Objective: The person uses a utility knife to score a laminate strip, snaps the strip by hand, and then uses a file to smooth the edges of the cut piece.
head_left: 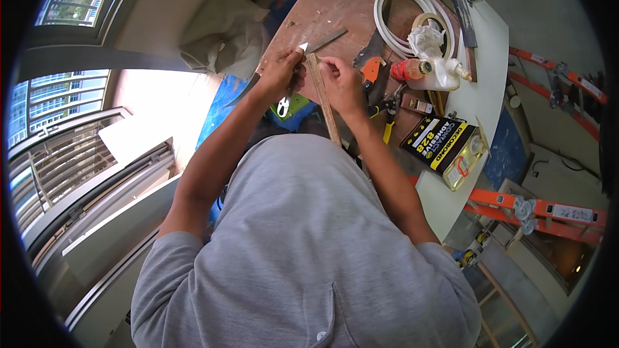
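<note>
My left hand is closed round a small white piece, whose pointed tip shows above the fingers. Below that hand hangs a white loop-ended part; whether both belong together I cannot tell. My right hand has its fingers curled in, close beside a narrow wooden strip. This strip runs from between my hands down toward my shirt. What the right fingertips pinch, if anything, is hidden. Just beyond my hands, a flat grey metal strip lies on the brown worktable.
Right of my hands lie an orange-handled saw, yellow-handled pliers, a red-labelled bottle, a white bottle and a black-and-yellow adhesive container. Farther off are white coiled strips. An orange ladder stands at right.
</note>
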A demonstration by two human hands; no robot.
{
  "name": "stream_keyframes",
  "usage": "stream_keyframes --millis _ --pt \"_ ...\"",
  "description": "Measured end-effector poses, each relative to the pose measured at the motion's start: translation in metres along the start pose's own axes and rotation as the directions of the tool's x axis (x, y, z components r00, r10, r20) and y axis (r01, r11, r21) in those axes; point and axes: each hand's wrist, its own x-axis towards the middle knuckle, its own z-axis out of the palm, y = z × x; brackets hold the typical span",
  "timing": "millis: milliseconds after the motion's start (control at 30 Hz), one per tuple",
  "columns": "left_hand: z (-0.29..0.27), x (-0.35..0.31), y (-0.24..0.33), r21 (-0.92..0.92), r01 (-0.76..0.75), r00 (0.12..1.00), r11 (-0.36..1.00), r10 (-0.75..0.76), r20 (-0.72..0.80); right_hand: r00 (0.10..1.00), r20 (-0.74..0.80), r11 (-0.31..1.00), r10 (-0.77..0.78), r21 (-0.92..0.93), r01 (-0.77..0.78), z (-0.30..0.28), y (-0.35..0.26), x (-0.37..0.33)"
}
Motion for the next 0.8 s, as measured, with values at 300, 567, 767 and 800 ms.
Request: stream_keyframes --millis 300,567,767,800 --pt "0.012 -0.003 0.009 0.035 -0.012 1.0 0.999 0.012 0.001 0.98 0.196 0.992 0.031 -0.126 -0.006 -0.009 0.01 0.034" --pt "0.007 0.005 -0.001 0.004 0.004 0.999 1.0 -0.004 0.05 0.974 0.195 0.992 0.113 -0.072 -0.101 -0.018 0.001 0.025" --pt "0.013 0.004 0.006 0.054 -0.017 0.998 0.998 0.014 0.053 0.981 0.183 0.941 0.057 -0.339 0.008 -0.017 -0.018 0.031" --pt "0.013 0.004 0.007 0.071 -0.022 0.998 0.997 0.019 0.055 0.981 0.192 0.943 0.041 -0.331 0.025 -0.017 -0.016 0.034"
